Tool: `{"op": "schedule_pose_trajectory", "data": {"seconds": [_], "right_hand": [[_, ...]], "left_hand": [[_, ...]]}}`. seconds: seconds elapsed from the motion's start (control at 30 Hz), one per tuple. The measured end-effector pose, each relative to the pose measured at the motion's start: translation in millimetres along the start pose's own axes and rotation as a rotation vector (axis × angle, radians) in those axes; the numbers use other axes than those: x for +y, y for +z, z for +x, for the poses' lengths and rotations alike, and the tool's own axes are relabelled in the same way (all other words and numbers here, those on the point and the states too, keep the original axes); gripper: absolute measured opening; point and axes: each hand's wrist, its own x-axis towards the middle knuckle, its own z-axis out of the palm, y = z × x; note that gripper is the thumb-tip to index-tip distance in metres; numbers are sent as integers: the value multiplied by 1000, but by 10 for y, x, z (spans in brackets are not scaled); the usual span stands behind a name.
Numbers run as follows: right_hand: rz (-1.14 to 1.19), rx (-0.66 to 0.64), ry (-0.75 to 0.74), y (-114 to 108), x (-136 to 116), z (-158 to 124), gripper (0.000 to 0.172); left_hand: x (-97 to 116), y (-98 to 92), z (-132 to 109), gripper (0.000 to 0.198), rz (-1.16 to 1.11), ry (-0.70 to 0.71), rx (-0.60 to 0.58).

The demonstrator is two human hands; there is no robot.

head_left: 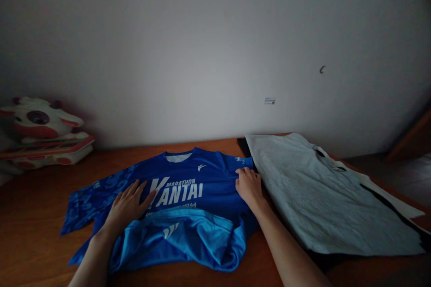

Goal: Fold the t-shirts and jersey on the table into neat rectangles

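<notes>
A blue T-shirt [215,188] with white "Marathon Yantai" lettering lies front up on the wooden table, neckline toward the wall. Its lower part, a lighter blue section [188,237], is bunched and turned up over the front. My left hand [131,204] rests flat on the shirt beside the lettering, fingers spread. At the right side of the shirt, just below the short sleeve, my right hand [248,184] has its fingers curled on the fabric. The thumb of that hand is hidden. The left sleeve [90,193], patterned in blue, lies spread out on the wood.
To the right lies a stack of flat garments, a grey one [323,202] on top, with black and white cloth showing at its edges. A toy cow keyboard [47,139] stands at the far left. Behind the wooden table [27,215] rises a plain wall [202,54].
</notes>
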Motion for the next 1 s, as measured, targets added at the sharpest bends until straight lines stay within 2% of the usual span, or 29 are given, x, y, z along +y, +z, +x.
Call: {"op": "schedule_pose_trajectory", "data": {"seconds": [0.17, 0.27, 0.33, 0.4, 0.5, 0.57, 0.67, 0.73, 0.87, 1.0], "right_hand": [[-34, 48, 104, -45, 6, -20, 29], [-29, 58, 149, -40, 13, -15, 33], [-24, 58, 162, -39, 27, -5, 28], [-2, 57, 130, -47, 34, 11, 25], [79, 76, -32, -68, -9, 31, 27], [141, 90, -162, -77, -83, 24, 28], [204, 70, -289, -50, -224, -35, 27], [201, 29, -296, 7, -299, -93, 32], [148, -49, -232, 172, -351, -149, 50], [179, -79, -221, 278, -335, -56, 54]], "left_hand": [[22, -1, -17, 86, 1, 17, -1], [52, -25, -44, 86, 32, -18, 11], [98, -53, -61, 83, 63, -36, 18], [159, -82, -72, 76, 79, 19, 37], [257, -103, -86, 64, 51, 197, 69], [314, -95, -101, 63, 15, 281, 54], [384, -66, -133, 67, -14, 322, 5], [425, -55, -154, 70, -17, 311, -20], [497, -70, -166, 74, -25, 278, -84], [532, -89, -104, 74, -31, 252, -100]]}}
